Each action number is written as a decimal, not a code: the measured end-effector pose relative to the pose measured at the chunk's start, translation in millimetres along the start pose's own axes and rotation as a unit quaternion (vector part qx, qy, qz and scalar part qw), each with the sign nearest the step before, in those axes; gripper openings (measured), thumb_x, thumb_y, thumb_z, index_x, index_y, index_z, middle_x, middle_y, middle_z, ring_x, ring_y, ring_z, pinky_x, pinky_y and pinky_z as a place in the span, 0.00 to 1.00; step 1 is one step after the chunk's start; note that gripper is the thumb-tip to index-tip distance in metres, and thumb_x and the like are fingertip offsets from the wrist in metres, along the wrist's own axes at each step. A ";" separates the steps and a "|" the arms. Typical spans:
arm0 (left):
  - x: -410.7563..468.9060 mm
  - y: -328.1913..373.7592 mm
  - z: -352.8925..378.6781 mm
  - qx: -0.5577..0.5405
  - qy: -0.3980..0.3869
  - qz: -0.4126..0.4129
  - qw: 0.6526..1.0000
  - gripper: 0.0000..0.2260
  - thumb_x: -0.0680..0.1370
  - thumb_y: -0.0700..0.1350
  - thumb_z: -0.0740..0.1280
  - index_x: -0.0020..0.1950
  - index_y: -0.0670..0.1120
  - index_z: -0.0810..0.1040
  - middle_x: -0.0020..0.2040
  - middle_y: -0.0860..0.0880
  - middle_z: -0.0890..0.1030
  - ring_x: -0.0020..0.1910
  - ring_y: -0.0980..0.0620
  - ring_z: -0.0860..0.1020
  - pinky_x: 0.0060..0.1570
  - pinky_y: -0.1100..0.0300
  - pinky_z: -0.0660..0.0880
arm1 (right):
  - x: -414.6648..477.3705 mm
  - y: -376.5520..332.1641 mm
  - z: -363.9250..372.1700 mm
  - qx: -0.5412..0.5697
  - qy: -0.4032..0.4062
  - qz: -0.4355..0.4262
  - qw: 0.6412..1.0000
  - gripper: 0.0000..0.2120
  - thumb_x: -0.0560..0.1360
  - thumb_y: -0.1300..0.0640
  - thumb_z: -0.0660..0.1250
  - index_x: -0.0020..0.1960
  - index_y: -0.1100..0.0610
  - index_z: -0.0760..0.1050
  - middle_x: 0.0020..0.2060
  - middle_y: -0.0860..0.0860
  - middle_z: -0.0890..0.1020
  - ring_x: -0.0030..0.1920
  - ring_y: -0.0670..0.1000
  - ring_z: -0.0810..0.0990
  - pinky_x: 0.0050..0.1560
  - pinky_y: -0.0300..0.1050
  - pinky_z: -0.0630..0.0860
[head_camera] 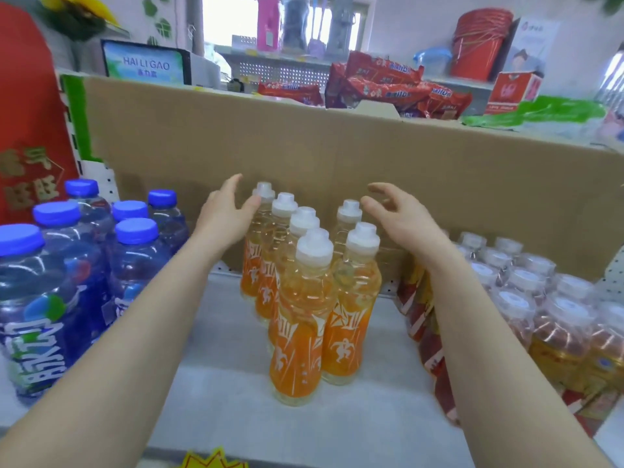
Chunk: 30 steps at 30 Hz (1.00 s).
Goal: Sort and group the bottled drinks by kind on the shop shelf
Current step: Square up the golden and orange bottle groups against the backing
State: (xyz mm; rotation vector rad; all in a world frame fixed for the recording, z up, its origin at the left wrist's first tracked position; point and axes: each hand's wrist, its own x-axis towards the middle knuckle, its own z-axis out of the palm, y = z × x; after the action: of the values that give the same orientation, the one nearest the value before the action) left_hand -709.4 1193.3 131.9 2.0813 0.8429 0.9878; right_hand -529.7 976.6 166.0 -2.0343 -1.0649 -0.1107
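Observation:
Several orange-labelled bottles with white caps (pixel 304 315) stand in two short rows in the middle of the grey shelf (pixel 354 417). My left hand (pixel 226 214) is spread open at the left of the rearmost bottles, its thumb touching one neck. My right hand (pixel 401 217) hovers open just right of the back bottle in the right row, holding nothing. Blue bottles with blue caps (pixel 84 265) are grouped at the left. At the right stand clear-capped bottles with red and yellow labels (pixel 540 315), partly hidden by my right forearm.
A tall brown cardboard wall (pixel 304 146) closes off the back of the shelf. Behind it lie red snack packets (pixel 388 86), a red bucket (pixel 479 45) and a small screen (pixel 145 62). A red sign (pixel 27 130) stands at the far left.

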 end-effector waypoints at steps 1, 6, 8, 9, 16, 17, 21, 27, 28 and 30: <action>13.8 1.4 1.8 0.006 -0.027 -0.017 0.999 0.29 0.82 0.60 0.61 0.80 0.53 0.60 0.78 0.45 0.66 0.75 0.43 0.66 0.71 0.44 0.67 | 6.6 -0.6 1.7 -0.003 -0.032 -0.001 0.999 0.23 0.82 0.41 0.63 0.74 0.45 0.71 0.64 0.44 0.77 0.61 0.45 0.74 0.58 0.42 0.69; 54.2 12.7 10.7 0.008 -0.118 -0.059 0.991 0.24 0.81 0.54 0.66 0.76 0.52 0.69 0.72 0.44 0.74 0.63 0.41 0.76 0.56 0.46 0.79 | 23.7 -0.6 11.7 0.004 -0.127 -0.006 0.992 0.19 0.81 0.42 0.66 0.69 0.45 0.74 0.61 0.45 0.80 0.61 0.48 0.79 0.57 0.45 0.76; 60.7 17.1 16.0 0.006 -0.151 -0.036 0.988 0.22 0.81 0.52 0.67 0.74 0.52 0.71 0.66 0.45 0.78 0.57 0.43 0.80 0.48 0.48 0.82 | 26.0 1.4 10.7 -0.014 -0.133 -0.013 0.991 0.16 0.81 0.40 0.65 0.66 0.43 0.75 0.59 0.45 0.82 0.59 0.50 0.80 0.55 0.46 0.77; 63.5 20.2 18.9 -0.007 -0.169 -0.026 0.985 0.21 0.80 0.52 0.68 0.73 0.52 0.72 0.63 0.46 0.80 0.54 0.46 0.81 0.46 0.51 0.81 | 27.4 2.4 8.9 -0.015 -0.141 -0.014 0.990 0.13 0.80 0.40 0.65 0.63 0.41 0.75 0.57 0.44 0.82 0.56 0.50 0.81 0.54 0.47 0.78; 82.3 44.1 29.2 -0.110 -0.350 -0.036 0.929 0.12 0.79 0.45 0.71 0.61 0.55 0.81 0.54 0.52 0.86 0.49 0.55 0.84 0.41 0.62 0.80 | 28.7 2.4 2.6 0.006 -0.169 -0.010 0.986 0.13 0.78 0.38 0.68 0.60 0.40 0.76 0.45 0.40 0.81 0.43 0.42 0.80 0.37 0.35 0.74; 83.4 46.6 31.4 -0.107 -0.377 -0.039 0.919 0.12 0.79 0.43 0.71 0.62 0.53 0.82 0.55 0.51 0.86 0.50 0.54 0.84 0.42 0.61 0.81 | 28.8 2.3 2.2 0.007 -0.170 -0.005 0.985 0.13 0.78 0.38 0.68 0.60 0.40 0.76 0.45 0.41 0.82 0.44 0.43 0.81 0.38 0.37 0.76; 83.8 55.4 38.2 -0.112 -0.426 -0.061 0.896 0.15 0.79 0.45 0.71 0.65 0.51 0.81 0.60 0.48 0.84 0.59 0.48 0.82 0.58 0.51 0.80 | 26.1 1.4 -1.4 0.029 -0.179 0.020 0.983 0.13 0.74 0.36 0.71 0.55 0.39 0.77 0.44 0.43 0.85 0.43 0.48 0.84 0.41 0.40 0.80; 62.9 43.5 42.6 -0.220 -0.357 -0.104 0.902 0.23 0.85 0.60 0.53 0.68 0.51 0.79 0.63 0.52 0.83 0.64 0.53 0.78 0.62 0.53 0.74 | 15.1 2.2 1.9 0.057 -0.169 0.014 0.984 0.14 0.76 0.40 0.71 0.60 0.40 0.76 0.51 0.46 0.86 0.52 0.49 0.83 0.49 0.45 0.79; 57.2 40.9 41.4 -0.223 -0.315 -0.088 0.918 0.24 0.85 0.61 0.50 0.68 0.51 0.79 0.62 0.54 0.83 0.64 0.56 0.77 0.63 0.54 0.72 | 11.6 2.8 3.1 0.065 -0.156 0.012 0.986 0.13 0.77 0.41 0.70 0.60 0.40 0.77 0.51 0.46 0.86 0.53 0.48 0.83 0.50 0.44 0.77; 46.5 34.0 38.7 -0.208 -0.213 -0.041 0.954 0.24 0.84 0.62 0.50 0.67 0.54 0.79 0.61 0.57 0.83 0.62 0.60 0.76 0.62 0.56 0.70 | 4.2 3.9 3.6 0.069 -0.129 0.007 0.989 0.11 0.77 0.41 0.70 0.58 0.40 0.78 0.49 0.45 0.86 0.52 0.47 0.82 0.48 0.43 0.76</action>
State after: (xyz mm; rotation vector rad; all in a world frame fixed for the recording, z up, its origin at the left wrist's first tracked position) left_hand -645.3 1198.8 157.8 1.7792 0.4472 0.5744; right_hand -525.1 980.6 162.9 -1.9661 -1.1822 0.2345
